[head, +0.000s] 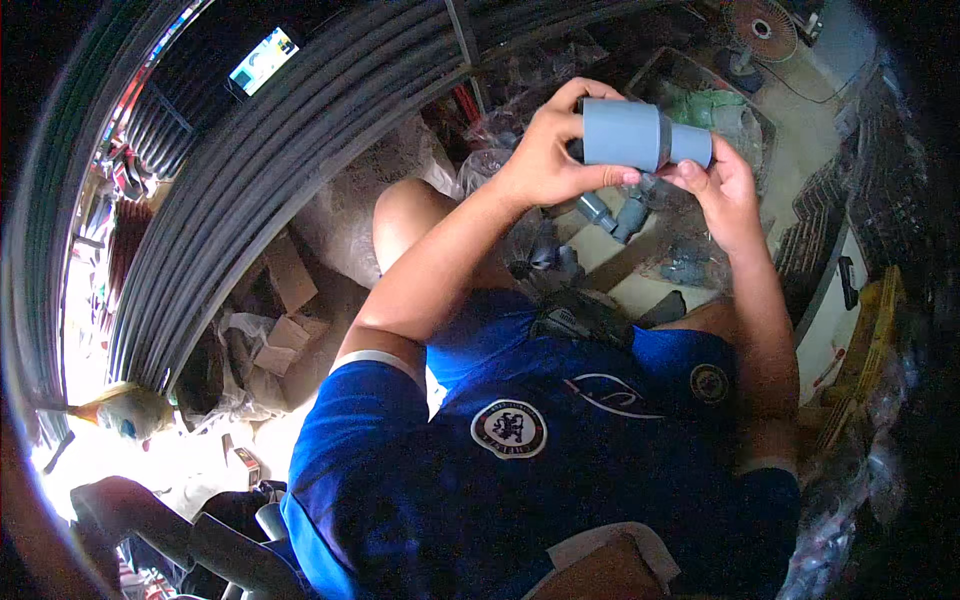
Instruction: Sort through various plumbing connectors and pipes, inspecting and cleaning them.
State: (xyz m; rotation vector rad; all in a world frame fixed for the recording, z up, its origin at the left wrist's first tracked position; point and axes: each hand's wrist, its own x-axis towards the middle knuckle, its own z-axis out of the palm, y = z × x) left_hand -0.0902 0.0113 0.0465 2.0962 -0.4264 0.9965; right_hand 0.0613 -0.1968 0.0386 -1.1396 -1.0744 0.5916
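Observation:
A grey plastic reducer fitting [622, 135], apparently PVC, is held up in front of me, lying roughly sideways. My left hand [551, 154] wraps its wide end, with the thumb along the lower side. At the narrow end, my right hand [720, 187] grips with thumb and fingers. Below the hands are two more grey pipe fittings, a stepped one [596, 211] and a thicker one [632, 216]. Nearer my lap, another dark grey fitting [546, 257] shows an open mouth; clear plastic partly surrounds it.
Long dark pipes [300, 142] on a rack curve along the left. An electric fan [761, 30] stands at the far right, near a crate with a green plastic bag [701, 105]. Cardboard pieces [289, 341] lie to my left. A lit screen [264, 61] is at upper left.

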